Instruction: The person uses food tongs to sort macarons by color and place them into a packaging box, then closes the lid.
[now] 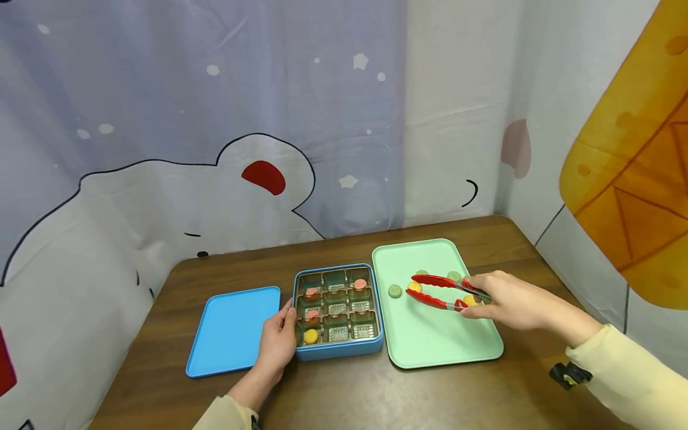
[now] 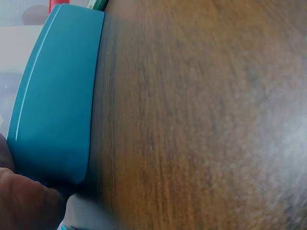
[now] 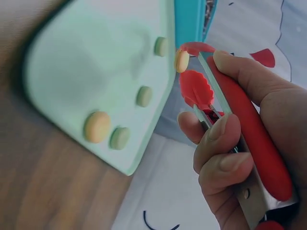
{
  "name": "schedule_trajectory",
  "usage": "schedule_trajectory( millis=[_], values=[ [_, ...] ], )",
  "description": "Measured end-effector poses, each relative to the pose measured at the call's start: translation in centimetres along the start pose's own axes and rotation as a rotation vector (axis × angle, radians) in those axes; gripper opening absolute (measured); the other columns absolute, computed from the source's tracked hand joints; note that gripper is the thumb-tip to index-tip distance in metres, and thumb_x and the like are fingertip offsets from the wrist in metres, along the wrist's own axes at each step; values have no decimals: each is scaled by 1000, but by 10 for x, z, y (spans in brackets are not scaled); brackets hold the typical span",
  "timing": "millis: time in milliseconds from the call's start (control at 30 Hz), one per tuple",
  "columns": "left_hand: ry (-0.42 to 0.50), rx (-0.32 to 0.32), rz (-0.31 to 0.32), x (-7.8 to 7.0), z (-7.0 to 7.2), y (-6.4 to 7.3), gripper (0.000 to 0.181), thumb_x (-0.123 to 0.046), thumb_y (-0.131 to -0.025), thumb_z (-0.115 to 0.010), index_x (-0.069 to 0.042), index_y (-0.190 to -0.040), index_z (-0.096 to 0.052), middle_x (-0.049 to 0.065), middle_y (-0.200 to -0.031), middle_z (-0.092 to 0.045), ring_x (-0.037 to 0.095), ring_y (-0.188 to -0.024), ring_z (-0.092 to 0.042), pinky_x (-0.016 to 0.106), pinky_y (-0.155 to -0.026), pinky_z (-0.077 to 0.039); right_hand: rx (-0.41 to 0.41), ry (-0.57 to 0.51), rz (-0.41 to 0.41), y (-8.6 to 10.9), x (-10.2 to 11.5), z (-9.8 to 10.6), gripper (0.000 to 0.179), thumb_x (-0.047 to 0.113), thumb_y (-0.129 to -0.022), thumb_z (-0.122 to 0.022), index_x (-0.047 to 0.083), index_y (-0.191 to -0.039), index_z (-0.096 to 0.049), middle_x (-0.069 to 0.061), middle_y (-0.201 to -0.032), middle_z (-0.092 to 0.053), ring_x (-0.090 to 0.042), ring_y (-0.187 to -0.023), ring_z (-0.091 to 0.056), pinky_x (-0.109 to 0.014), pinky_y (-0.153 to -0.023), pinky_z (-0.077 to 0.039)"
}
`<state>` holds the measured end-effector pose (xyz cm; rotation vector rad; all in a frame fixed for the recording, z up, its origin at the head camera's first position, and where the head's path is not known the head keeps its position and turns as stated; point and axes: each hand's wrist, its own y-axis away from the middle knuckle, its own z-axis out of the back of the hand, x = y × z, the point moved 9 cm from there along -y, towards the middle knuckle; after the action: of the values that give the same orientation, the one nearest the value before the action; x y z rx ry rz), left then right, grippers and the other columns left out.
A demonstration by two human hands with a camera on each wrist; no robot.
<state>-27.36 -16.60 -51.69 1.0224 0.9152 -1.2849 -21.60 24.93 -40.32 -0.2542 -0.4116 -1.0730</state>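
Note:
My right hand [image 1: 507, 298] grips red-tipped metal tongs [image 3: 256, 129] over the pale green tray [image 1: 430, 346]. Between the tong tips is a yellow disc-shaped piece [image 3: 182, 61], close above the tray in the head view. My left hand [image 1: 278, 340] holds the left side of a blue box [image 1: 344, 351], thumb at the rim. A clear divided insert fills this box. Three pink pieces [image 1: 360, 283] sit in its compartments, and one yellow piece [image 1: 310, 336] lies in the front left compartment. In the left wrist view, fingers [image 2: 29, 201] press at the box's corner.
Three green pieces [image 1: 395, 291] and another yellow piece [image 3: 97, 127] lie on the tray, which stands just right of the box. Left of the box, a flat blue lid [image 1: 233, 331] rests on the wooden table [image 1: 355, 394]. Printed curtains [image 1: 344, 119] hang behind the table.

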Motion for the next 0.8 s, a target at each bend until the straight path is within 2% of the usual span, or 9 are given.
schedule_trajectory(
  millis=[100,300,400,500,533,633,733,767,800],
  values=[
    [9,-1,4,1,-1,0,46,-20,-117,-43,-1,-158,-45,18,-157,-50,36,-146,-41,54,-112,-44,-2,-3,6,-10,7,3,40,55,-96,-75,16,-105,-69,12,-80,-58,-5,-75,-54,-27,-68,-48],
    [-17,-9,-16,-1,0,1,47,-21,-117,-43,0,-159,-45,18,-158,-50,37,-150,-37,57,-117,-37,-1,-10,46,-39,25,6,35,46,-97,-78,13,-106,-69,12,-78,-57,-5,-70,-52,-27,-66,-48],
    [-24,-10,-32,-3,1,1,47,-20,-117,-43,2,-157,-46,17,-160,-47,38,-151,-35,58,-119,-34,-13,-7,88,-56,37,4,28,42,-97,-79,21,-92,-61,11,-75,-53,-6,-69,-49,-28,-65,-45],
    [-22,-9,-33,-4,1,2,46,-20,-116,-44,2,-157,-47,15,-160,-48,37,-150,-36,56,-119,-35,-22,-10,122,-72,48,-1,29,41,-97,-79,23,-89,-58,10,-73,-48,-7,-69,-44,-27,-64,-40],
    [-24,-9,-31,-5,1,2,47,-21,-117,-43,1,-157,-47,18,-156,-52,39,-143,-46,55,-114,-43,-22,-15,129,-77,51,-3,29,41,-97,-79,22,-88,-58,10,-72,-48,-7,-68,-43,-27,-63,-39],
    [-19,-12,-23,-4,1,3,47,-22,-117,-44,-1,-158,-46,19,-151,-57,38,-137,-51,53,-107,-49,-5,-34,140,-92,60,-11,30,43,-97,-78,22,-88,-58,9,-71,-47,-6,-64,-40,-27,-59,-36],
    [2,-8,-21,-3,0,3,47,-22,-117,-43,0,-159,-44,19,-151,-56,38,-136,-52,52,-106,-50,15,-54,153,-104,69,-21,32,41,-97,-79,21,-86,-57,8,-71,-46,-6,-62,-38,-27,-59,-34],
    [11,-7,-25,-2,0,2,47,-21,-117,-43,1,-158,-45,17,-156,-52,36,-144,-45,54,-112,-44,23,-59,160,-107,72,-24,32,40,-97,-79,20,-85,-56,8,-71,-45,-6,-62,-38,-27,-59,-34],
    [15,-9,-22,-1,0,2,47,-20,-117,-43,1,-158,-45,17,-156,-52,36,-145,-45,54,-113,-44,29,-64,165,-110,75,-26,33,39,-97,-79,20,-85,-55,8,-71,-45,-6,-62,-37,-27,-59,-33]
  ],
)
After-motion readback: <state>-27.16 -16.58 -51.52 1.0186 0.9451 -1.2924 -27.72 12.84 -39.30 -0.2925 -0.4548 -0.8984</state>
